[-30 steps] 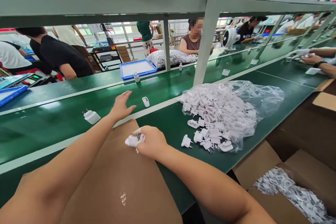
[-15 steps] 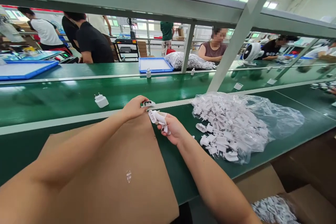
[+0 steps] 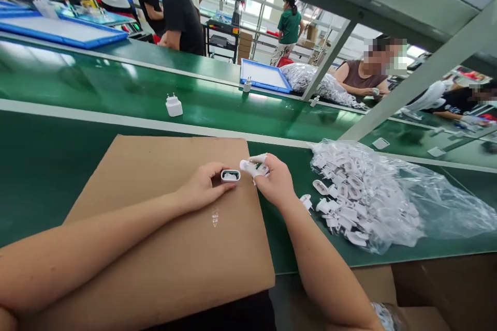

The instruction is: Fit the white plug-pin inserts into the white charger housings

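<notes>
My left hand (image 3: pixel 204 186) is closed on a small white charger body (image 3: pixel 230 176), its open end facing me, held over a brown cardboard sheet (image 3: pixel 155 238). Just to its right, my right hand (image 3: pixel 274 182), with white finger cots on, pinches a white plug piece (image 3: pixel 261 169). The two parts are a few centimetres apart. A heap of white plug pieces (image 3: pixel 357 194) lies on a clear plastic bag right of my right hand.
A finished white charger (image 3: pixel 174 105) stands on the green conveyor belt (image 3: pixel 77 88) beyond the cardboard. Blue trays (image 3: pixel 264 75) and several seated people are on the far side. A grey frame post (image 3: pixel 419 83) slants at the right. Cardboard boxes (image 3: pixel 446 295) sit at lower right.
My left hand reached out to the belt, picked up the charger body and brought it back over the cardboard. My right hand rose beside it. The view shifted left and tilted.
</notes>
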`<action>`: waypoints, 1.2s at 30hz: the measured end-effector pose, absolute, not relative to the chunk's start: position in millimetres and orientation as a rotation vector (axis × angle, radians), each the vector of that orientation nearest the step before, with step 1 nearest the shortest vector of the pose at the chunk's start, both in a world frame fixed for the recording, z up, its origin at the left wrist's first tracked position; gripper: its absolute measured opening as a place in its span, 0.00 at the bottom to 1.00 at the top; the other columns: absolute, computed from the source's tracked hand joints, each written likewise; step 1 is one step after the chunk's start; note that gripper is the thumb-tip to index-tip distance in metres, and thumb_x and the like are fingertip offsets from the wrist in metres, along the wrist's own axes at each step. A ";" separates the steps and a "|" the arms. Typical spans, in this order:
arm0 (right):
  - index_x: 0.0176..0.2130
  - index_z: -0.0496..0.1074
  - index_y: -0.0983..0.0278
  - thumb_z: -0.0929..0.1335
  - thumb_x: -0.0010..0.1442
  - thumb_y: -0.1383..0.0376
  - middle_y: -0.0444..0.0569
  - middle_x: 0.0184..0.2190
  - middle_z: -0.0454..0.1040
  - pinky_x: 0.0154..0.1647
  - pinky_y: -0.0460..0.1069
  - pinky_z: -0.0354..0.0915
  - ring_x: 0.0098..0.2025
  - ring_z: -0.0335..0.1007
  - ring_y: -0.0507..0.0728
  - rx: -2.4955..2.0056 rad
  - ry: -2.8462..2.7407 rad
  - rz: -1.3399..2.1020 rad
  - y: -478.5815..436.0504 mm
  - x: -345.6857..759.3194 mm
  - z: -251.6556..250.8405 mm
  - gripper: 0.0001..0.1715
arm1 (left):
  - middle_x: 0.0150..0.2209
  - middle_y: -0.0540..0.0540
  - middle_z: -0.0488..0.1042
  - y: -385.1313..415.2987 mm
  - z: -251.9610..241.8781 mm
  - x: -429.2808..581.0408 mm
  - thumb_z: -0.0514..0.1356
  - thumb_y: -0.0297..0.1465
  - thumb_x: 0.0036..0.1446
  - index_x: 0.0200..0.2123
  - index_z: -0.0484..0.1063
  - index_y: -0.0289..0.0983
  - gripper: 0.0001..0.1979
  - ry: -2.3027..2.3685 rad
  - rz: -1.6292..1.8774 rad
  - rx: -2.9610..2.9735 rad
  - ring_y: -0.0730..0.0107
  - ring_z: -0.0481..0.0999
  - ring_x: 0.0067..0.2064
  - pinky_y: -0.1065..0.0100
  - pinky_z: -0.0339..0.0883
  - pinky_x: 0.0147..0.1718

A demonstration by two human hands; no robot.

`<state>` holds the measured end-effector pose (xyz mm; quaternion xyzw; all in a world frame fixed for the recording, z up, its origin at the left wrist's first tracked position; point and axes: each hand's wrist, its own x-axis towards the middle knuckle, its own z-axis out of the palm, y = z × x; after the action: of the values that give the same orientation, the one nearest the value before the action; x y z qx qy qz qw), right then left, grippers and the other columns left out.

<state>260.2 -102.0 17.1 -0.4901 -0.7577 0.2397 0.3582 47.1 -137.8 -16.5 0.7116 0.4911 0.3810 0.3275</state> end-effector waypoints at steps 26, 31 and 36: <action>0.37 0.74 0.60 0.66 0.58 0.71 0.46 0.35 0.74 0.28 0.47 0.48 0.38 0.66 0.54 -1.259 -2.578 -0.073 -116.8 232.1 29.7 0.09 | 0.37 0.43 0.76 -139.5 -22.5 42.9 0.54 0.40 0.68 0.44 0.73 0.36 0.14 1.272 1.066 2.298 0.57 0.73 0.39 0.60 0.66 0.41; 0.37 0.73 0.59 0.65 0.58 0.72 0.46 0.36 0.74 0.27 0.48 0.46 0.38 0.66 0.54 -1.276 -2.607 -0.048 -116.0 230.3 35.1 0.10 | 0.37 0.48 0.77 -135.4 -24.5 40.6 0.57 0.43 0.66 0.45 0.75 0.41 0.14 1.226 1.070 2.148 0.61 0.74 0.39 0.64 0.66 0.40; 0.36 0.72 0.59 0.64 0.60 0.72 0.46 0.37 0.75 0.26 0.49 0.43 0.39 0.65 0.55 -1.286 -2.658 -0.082 -116.2 227.8 42.6 0.10 | 0.39 0.49 0.77 -135.7 -23.5 40.9 0.60 0.46 0.63 0.50 0.74 0.43 0.18 1.261 1.045 2.042 0.62 0.74 0.39 0.64 0.66 0.40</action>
<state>227.8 -116.2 42.6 -0.4335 -0.8959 -0.0278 0.0934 40.9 -135.7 -23.5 0.7535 0.4653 0.3855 0.2591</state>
